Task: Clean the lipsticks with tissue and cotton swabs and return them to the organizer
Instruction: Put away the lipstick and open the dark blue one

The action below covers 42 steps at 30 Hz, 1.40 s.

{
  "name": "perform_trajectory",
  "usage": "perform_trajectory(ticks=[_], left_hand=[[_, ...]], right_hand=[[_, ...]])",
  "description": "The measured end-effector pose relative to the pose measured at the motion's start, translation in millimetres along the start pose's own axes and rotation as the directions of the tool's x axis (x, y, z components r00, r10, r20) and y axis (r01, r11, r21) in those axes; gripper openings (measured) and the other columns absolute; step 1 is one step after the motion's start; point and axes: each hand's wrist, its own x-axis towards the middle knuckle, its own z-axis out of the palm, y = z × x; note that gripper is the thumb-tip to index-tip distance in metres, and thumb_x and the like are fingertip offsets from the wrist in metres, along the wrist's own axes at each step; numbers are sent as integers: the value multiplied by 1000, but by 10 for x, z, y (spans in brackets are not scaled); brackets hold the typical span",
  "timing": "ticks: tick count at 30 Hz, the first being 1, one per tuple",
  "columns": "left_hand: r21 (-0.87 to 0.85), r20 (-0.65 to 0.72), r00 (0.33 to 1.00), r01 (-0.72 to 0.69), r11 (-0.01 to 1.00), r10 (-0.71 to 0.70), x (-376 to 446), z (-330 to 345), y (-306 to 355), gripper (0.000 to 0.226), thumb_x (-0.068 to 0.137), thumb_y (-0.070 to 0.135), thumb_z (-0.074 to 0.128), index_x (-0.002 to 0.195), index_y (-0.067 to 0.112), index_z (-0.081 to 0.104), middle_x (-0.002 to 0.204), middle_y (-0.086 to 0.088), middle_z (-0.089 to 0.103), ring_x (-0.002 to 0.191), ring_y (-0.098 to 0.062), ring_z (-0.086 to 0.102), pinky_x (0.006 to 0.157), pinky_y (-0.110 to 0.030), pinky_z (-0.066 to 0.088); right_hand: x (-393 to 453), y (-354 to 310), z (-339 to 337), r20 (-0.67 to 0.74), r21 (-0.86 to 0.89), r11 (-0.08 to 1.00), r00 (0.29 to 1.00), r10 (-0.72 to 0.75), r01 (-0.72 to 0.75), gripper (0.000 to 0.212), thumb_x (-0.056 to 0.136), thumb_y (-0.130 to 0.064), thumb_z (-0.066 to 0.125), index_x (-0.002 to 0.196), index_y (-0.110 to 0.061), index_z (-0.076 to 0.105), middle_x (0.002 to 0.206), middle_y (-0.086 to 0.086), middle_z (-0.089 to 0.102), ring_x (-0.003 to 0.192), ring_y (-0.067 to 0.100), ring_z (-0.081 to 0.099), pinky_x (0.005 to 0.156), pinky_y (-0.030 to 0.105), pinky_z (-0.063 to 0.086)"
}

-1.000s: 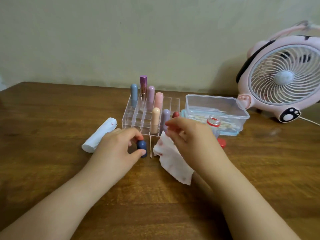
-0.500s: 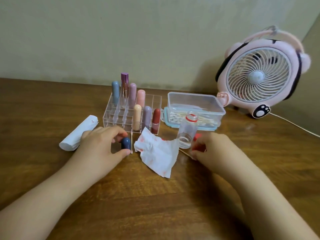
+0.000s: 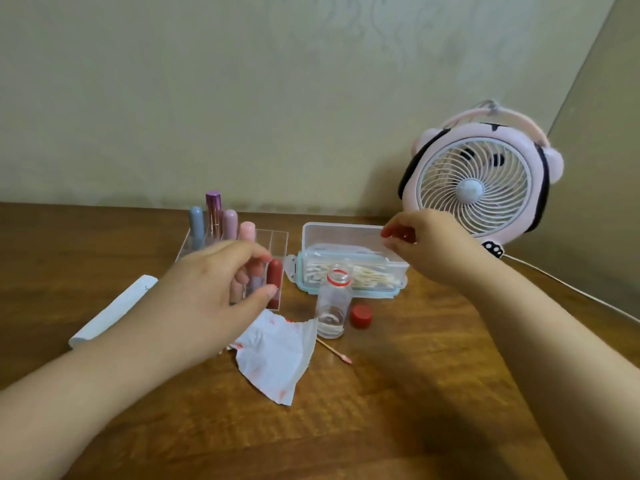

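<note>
Wood tabletop (image 3: 398, 410), beige wall, pink fan (image 3: 481, 181) upper right. Center frame: clear organizer (image 3: 273, 242) holding lipsticks (image 3: 275, 277), swab box (image 3: 349, 258) with cotton swabs, stained tissue (image 3: 277, 355). Left hand (image 3: 207, 289) loosely curled, empty; right hand (image 3: 419, 244) grip unclear.

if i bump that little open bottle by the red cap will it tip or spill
Probably tips easily: the bottle is tall and narrow, stands upright and looks light, with only a shallow layer of clear liquid at the bottom. Likely to spill if it falls, since its cap lies off beside it. On its side it would probably roll.
</note>
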Motion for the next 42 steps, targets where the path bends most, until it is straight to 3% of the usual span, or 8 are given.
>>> perform_trajectory(ticks=[4,9,12,17,25,29,34,42], left_hand=[[17,-31,999,-25,1000,25,522,187,138,13,90,28,59,103,26,57,88,16,54,84,-2,52,70,-15,37],[45,20,1000,10,999,-10,856,454,88,19,92,27,56,110,22,59,98,7,58,94,-11,54,85,-30,43],[78,38,999,0,997,-3,918,546,52,17,91,29,56,107,24,61,95,11,56,95,-13,56,88,-41,45],[79,32,999,-11,997,9,933,634,14,15,91,28,56,104,23,61,90,13,53,89,-7,53,87,-36,45],[64,24,1000,14,998,-15,880,596,-33,14,91,28,57,104,25,61,94,13,55,91,-6,53,89,-32,43],[42,5,999,35,999,-36,802,479,-43,12,92,26,56,103,26,59,90,16,51,86,-2,50,78,-17,36],[-36,11,996,84,996,-83,587,343,-18,12,91,25,59,99,32,55,92,15,54,83,1,54,63,-6,42],[-162,254,945,251,954,-205,343,612,139,49,82,36,69,125,30,46,115,17,52,109,-3,49,96,-26,43]], right_hand=[[454,165,128,158,-112,993,987,-25,43,16,90,-19,60,104,-18,69,105,0,67,94,18,60,86,34,51],[774,288,348,362,-168,985,932,28,35,16,90,-16,61,104,-14,69,94,2,70,79,12,62,57,16,44],[894,306,481,426,-196,980,903,60,27,17,90,-14,62,105,-9,68,87,3,67,71,10,61,56,14,44],[1009,320,663,474,-309,949,875,102,56,22,88,-14,64,109,-7,65,100,8,64,92,22,62,83,29,52],[1049,343,693,459,-278,956,887,48,93,17,87,-12,63,103,-7,67,87,4,63,83,19,62,75,25,52],[971,303,430,315,-80,997,949,17,8,6,84,-13,65,89,-10,69,72,-3,68,64,9,63,56,18,49],[617,82,152,186,484,870,982,3,-95,15,84,-1,65,86,-11,54,76,10,72,70,20,72,68,33,60],[14,-166,213,-32,870,491,988,150,-46,12,98,-11,46,93,-4,56,84,12,72,77,19,72,67,27,58]])
